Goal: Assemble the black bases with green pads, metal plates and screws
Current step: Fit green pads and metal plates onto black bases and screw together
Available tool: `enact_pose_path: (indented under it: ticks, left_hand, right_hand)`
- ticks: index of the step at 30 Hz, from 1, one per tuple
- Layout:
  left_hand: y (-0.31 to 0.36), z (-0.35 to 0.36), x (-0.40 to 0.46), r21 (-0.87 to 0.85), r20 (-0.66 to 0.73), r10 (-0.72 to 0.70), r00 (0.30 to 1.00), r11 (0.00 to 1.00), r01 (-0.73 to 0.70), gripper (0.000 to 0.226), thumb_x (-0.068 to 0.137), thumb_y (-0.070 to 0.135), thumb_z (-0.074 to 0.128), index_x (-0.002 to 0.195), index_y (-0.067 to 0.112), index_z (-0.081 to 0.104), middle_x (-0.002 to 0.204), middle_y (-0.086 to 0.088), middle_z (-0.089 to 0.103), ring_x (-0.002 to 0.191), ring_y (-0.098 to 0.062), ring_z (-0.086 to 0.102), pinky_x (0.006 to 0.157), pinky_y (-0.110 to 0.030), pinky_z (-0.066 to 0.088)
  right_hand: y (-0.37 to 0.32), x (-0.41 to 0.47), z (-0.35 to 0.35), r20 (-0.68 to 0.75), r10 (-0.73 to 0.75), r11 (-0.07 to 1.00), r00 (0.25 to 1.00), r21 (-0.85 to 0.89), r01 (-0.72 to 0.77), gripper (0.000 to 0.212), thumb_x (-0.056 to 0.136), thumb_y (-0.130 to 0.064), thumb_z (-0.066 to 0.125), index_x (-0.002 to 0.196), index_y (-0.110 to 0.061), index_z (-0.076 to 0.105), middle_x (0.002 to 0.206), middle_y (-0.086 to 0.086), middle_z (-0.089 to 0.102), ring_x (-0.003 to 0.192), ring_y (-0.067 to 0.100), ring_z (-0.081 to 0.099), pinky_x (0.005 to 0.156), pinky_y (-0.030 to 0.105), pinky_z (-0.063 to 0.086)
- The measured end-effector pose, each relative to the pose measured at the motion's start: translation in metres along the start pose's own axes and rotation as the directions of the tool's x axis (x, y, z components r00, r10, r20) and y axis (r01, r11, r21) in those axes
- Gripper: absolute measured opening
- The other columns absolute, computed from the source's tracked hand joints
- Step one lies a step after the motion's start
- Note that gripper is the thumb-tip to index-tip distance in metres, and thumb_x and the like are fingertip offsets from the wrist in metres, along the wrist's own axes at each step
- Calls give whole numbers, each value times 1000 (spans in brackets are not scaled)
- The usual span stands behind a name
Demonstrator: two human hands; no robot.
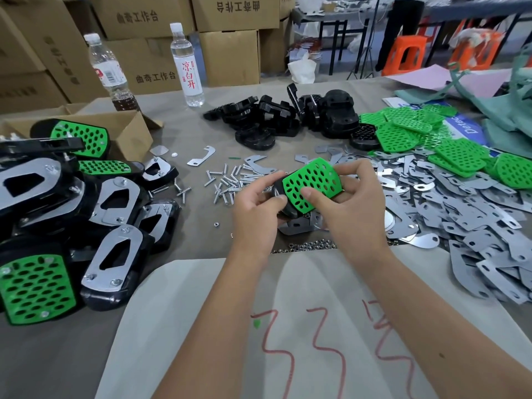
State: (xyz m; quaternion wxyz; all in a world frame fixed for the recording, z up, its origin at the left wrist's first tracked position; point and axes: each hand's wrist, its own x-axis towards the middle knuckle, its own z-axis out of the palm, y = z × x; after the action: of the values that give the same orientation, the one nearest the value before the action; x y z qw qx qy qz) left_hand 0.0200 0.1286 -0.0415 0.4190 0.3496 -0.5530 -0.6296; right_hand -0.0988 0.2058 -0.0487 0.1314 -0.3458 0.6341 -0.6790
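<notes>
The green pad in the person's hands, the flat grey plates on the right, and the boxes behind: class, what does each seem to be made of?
Green pad: likely moulded plastic, with uniform bright colour and neat regular holes.
Grey plates: probably stamped sheet metal, thin with a dull silvery sheen.
Boxes: cardboard, matte brown with printed characters and folded edges.

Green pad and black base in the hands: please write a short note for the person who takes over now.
Left hand grips the black base from below. Right hand presses the green pad onto it, thumb on the pad.
Supplies: loose screws behind the hands, nuts in front, metal plates and spare green pads to the right, bare black bases at the back.
Done: finished units piled on the left.
Left: this unit shows no screws or plate yet; many parts remain.
</notes>
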Motion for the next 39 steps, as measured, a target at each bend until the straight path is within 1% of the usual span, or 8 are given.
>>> enact_pose_path:
  ticks: [2,7,9,18,23,28,33,39]
  left_hand:
    - [0,0,0,-4,-11,-1,1000,1000,1,47,92,-10,52,120,19,76,94,-8,79,77,-23,73,59,-28,58]
    - [0,0,-1,-32,-48,17,999,999,-18,46,93,-14,51,125,9,73,106,-16,77,85,-23,73,63,-30,61]
    - [0,0,-2,-36,-55,21,998,999,-23,45,93,-15,50,125,8,72,107,-16,77,88,-23,73,72,-36,62]
    - [0,3,0,52,-9,67,998,996,-67,45,94,-15,50,121,11,73,112,-17,76,98,-28,72,76,-30,58]
    - [-3,3,0,100,1,79,997,992,-79,45,94,-15,51,127,8,71,118,-16,75,109,-34,72,79,-31,57]
    - [-4,1,-1,102,-33,105,994,990,-101,39,92,-11,58,118,14,75,105,-13,77,99,-26,72,80,-27,57]
    - [-6,0,-1,136,-18,142,990,981,-138,31,89,-1,73,108,23,73,95,-15,75,94,-33,71,84,-45,62]
    - [-8,-2,3,86,-59,107,993,991,-101,31,93,3,71,102,33,71,107,-10,75,98,-29,73,78,-40,63]
  right_hand:
    - [0,1,0,10,-23,995,1000,-96,24,48,77,-28,92,97,-37,50,87,-8,77,68,9,73,56,25,56]
    - [0,4,-2,96,108,993,990,-58,-103,48,79,-28,91,98,-30,47,88,-5,77,49,25,69,45,47,60]
    - [0,4,-2,117,132,991,984,-50,-127,44,81,-27,90,98,-29,50,88,-4,77,46,23,68,42,43,58]
    - [-3,0,-1,10,94,988,996,-127,-92,42,79,-28,91,100,-23,55,78,-2,76,44,17,68,35,24,49]
    - [-5,2,-4,25,95,981,995,-175,-89,42,80,-27,90,98,-23,53,81,-1,76,42,21,68,37,27,50]
    - [-5,0,-3,14,45,975,999,-219,-41,45,73,-26,94,91,-18,54,75,2,66,44,15,67,34,26,49]
    - [-1,2,-4,22,59,985,998,-165,-54,46,69,-29,98,85,-20,56,81,4,62,54,19,71,36,35,55]
    - [7,8,-8,118,99,994,988,-63,-92,30,80,-27,90,85,-27,60,85,-6,69,46,27,68,40,33,54]
